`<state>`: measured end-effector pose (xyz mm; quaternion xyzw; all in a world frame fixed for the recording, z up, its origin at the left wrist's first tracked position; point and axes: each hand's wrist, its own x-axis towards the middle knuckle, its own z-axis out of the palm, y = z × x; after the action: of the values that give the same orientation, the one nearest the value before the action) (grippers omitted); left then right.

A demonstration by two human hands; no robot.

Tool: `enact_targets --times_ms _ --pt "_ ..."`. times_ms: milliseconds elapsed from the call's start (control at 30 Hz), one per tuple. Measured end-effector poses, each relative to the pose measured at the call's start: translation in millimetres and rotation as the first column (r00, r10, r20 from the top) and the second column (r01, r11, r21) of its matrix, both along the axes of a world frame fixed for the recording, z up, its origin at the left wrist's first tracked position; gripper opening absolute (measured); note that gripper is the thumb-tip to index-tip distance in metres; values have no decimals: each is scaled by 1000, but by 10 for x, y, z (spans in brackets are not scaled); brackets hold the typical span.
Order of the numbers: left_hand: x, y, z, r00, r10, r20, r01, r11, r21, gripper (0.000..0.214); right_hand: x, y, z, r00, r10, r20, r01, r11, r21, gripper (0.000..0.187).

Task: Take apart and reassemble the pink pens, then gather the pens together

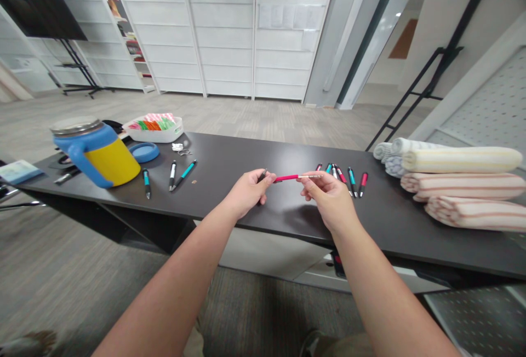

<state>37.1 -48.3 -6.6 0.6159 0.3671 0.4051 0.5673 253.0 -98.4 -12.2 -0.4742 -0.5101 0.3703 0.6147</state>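
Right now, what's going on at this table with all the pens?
A person holds a pink pen level above the dark table, the left hand pinching one end and the right hand the other. To the left, three pens lie near a yellow and blue mug; more pens lie to the right beside rolled towels.

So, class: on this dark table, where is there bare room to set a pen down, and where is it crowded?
Bare: the stretch between the three pens and the left hand; the far strip behind the pink pen; the near edge between the right hand and the rolled towels. Crowded: around the mug, lid and tray, and the pen cluster.
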Motion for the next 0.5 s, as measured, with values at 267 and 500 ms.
enact_targets --times_ms 267,500 --pt "9 21 -31 997 -11 73 14 999 -44 45 11 4 3 997 -8 -80 11 999 31 33" --pt "6 18 -6 997 -21 71 26 997 -71 42 18 0 2 998 -42 -40 44 997 55 30"
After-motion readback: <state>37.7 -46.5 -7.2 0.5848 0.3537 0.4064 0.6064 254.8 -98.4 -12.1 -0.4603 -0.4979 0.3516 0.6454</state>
